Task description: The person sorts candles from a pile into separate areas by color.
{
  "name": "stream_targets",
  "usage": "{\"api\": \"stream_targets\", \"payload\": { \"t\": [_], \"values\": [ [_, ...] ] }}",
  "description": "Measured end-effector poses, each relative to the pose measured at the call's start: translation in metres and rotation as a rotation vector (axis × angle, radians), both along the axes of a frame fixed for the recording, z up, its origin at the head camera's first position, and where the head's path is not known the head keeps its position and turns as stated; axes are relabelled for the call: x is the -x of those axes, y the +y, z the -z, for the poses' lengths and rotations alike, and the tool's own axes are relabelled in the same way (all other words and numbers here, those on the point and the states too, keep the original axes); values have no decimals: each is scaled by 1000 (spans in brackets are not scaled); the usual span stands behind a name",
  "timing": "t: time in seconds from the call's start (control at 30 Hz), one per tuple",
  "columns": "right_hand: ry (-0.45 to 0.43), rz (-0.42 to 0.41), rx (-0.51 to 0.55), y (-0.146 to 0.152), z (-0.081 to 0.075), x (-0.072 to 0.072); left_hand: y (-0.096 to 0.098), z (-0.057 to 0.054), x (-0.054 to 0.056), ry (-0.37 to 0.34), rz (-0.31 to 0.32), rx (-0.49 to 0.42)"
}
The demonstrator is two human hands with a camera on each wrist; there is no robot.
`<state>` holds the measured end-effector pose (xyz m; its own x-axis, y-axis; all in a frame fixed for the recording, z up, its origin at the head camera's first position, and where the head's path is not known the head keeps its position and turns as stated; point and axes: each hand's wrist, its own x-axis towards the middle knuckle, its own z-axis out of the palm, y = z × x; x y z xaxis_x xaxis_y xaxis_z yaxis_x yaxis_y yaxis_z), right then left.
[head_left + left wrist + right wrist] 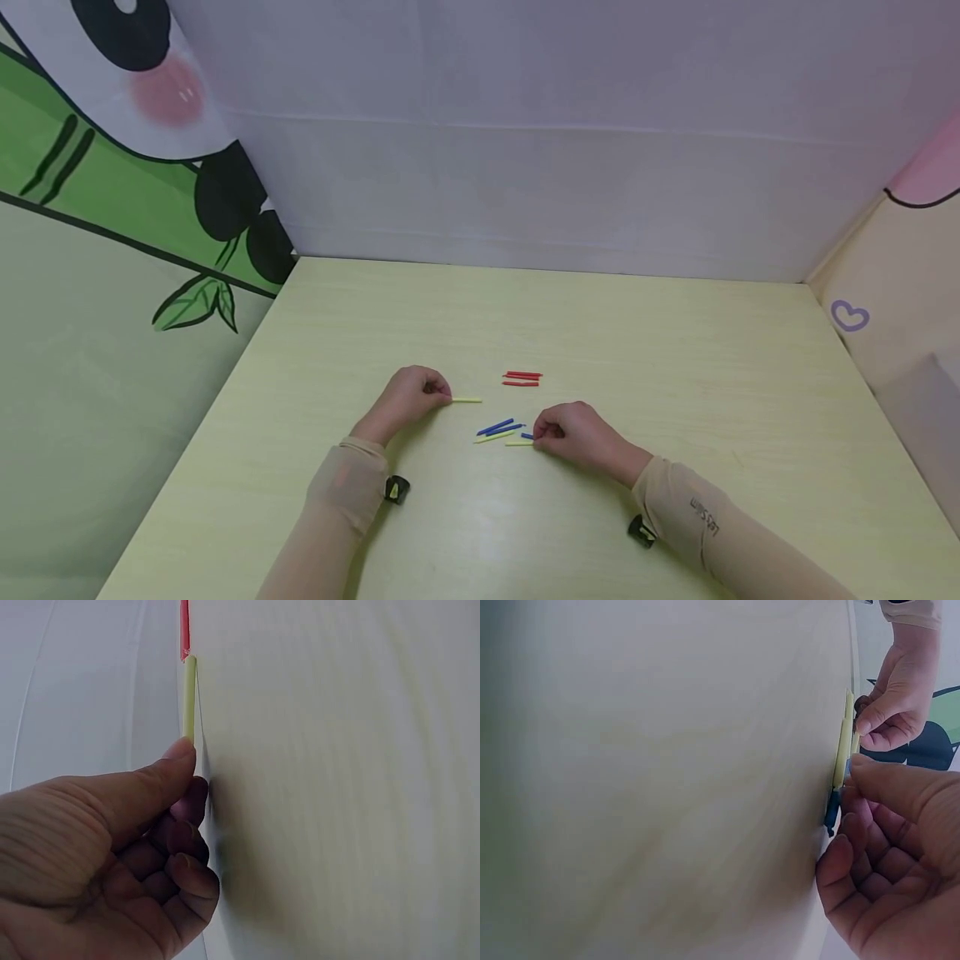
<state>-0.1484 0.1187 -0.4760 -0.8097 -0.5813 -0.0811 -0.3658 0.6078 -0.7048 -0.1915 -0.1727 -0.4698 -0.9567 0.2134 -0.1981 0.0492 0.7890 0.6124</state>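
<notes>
In the head view my left hand (414, 395) pinches one end of a thin yellow stick (467, 400), which looks like a small candle and points right. The left wrist view shows this stick (190, 697) upright in the picture, between thumb and forefinger. Lower right, my right hand (576, 431) has thumb and forefinger closed on a blue stick (527, 436), mostly hidden by the fingers. A yellow stick (519, 443) reaches right up to the thumb. Just left lie two blue sticks (495, 427) and another yellow stick (493, 437).
Several red sticks (522, 379) lie side by side farther back on the pale wooden table (675, 350). A light wall sheet (540, 192) rises behind the table's far edge. Printed cartoon panels (112, 208) stand along the left.
</notes>
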Motion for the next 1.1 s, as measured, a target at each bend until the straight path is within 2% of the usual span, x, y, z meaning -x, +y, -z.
{"api": "stream_targets", "payload": {
  "t": [0.83, 1.1],
  "values": [
    [3, -23, -27, -2, 0, 0, -1, 1, -2, 12, -9, -2],
    [15, -12, -53, -3, -1, -1, -1, 1, -3, -11, -30, -15]
  ]
}}
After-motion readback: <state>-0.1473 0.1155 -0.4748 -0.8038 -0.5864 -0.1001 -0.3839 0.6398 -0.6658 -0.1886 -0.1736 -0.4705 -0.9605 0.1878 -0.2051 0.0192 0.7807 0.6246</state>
